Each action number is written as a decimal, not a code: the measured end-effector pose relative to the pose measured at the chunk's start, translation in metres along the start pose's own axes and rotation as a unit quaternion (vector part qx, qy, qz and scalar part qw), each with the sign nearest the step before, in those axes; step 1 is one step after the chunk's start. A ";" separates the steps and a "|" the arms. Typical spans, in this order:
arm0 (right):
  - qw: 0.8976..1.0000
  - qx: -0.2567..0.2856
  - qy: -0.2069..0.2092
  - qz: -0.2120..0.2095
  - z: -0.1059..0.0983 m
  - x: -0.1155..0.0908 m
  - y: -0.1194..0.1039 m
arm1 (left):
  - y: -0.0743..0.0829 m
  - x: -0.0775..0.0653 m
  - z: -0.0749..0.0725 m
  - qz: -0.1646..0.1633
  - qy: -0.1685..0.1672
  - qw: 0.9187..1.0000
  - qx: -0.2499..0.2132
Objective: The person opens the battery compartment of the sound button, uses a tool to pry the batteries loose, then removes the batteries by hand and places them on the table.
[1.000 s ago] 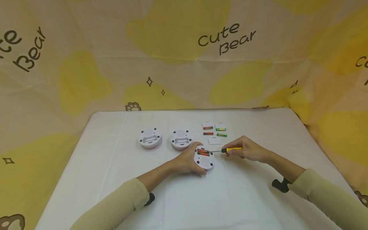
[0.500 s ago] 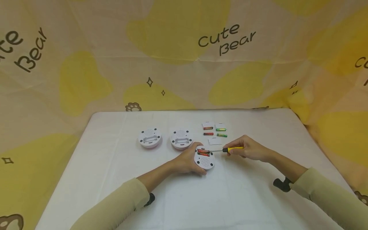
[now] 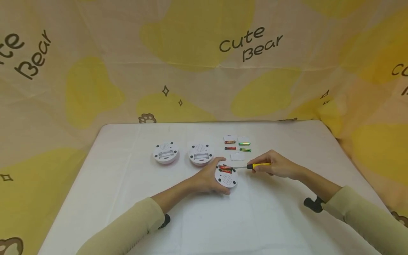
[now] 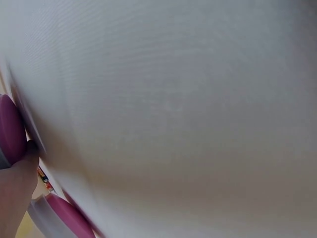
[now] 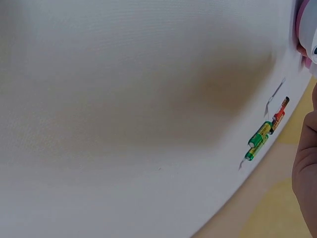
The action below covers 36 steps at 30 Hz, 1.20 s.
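Note:
My left hand (image 3: 207,178) grips a round white device (image 3: 227,180) by its left side, its underside facing up. Two red batteries (image 3: 225,169) sit in the device's compartment, below a small slot. My right hand (image 3: 280,165) holds a yellow-handled screwdriver (image 3: 261,165) between thumb and fingers. The screwdriver's thin shaft points left, its tip at the right end of the batteries; whether it touches them cannot be made out. In the left wrist view the held device shows a purple-pink part (image 4: 12,130) beside the left hand (image 4: 17,193).
Two similar devices, one at far left (image 3: 166,153) and one in the middle (image 3: 200,154), lie with uncovered compartments. Behind the hands are several white covers (image 3: 237,156), red batteries (image 3: 230,148) and green batteries (image 3: 245,150). A patterned cloth (image 3: 191,71) hangs behind the white table (image 3: 127,184).
The right hand with the screwdriver has shifted very slightly right since a second ago. The left hand and the device stay nearly where they were.

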State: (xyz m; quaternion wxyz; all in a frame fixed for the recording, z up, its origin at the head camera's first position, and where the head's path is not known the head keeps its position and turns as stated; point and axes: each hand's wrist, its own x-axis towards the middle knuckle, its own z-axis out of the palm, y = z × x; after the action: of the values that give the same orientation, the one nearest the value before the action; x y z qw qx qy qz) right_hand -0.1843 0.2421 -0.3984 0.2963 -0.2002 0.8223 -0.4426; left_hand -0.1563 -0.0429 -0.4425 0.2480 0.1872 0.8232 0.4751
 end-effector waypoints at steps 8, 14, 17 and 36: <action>1.000 -0.004 -0.001 -0.007 -0.003 -0.003 0.002 | 0.001 -0.006 -0.003 0.038 -0.020 0.999 0.029; 1.000 -0.010 0.016 -0.013 -0.006 -0.003 0.000 | 0.000 -0.008 0.000 0.050 0.000 0.996 0.070; 1.000 -0.010 0.020 -0.015 -0.007 -0.003 -0.002 | 0.000 -0.010 -0.001 0.056 0.000 0.994 0.096; 1.000 0.004 0.031 -0.004 -0.006 -0.002 -0.010 | 0.001 -0.014 0.000 0.097 -0.010 0.986 0.135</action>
State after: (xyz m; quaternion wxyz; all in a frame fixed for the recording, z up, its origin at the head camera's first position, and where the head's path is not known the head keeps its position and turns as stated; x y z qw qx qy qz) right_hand -0.1858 0.2415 -0.3873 0.2697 -0.1888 0.8286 -0.4527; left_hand -0.1444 -0.0499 -0.4381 0.1816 0.3024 0.8553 0.3795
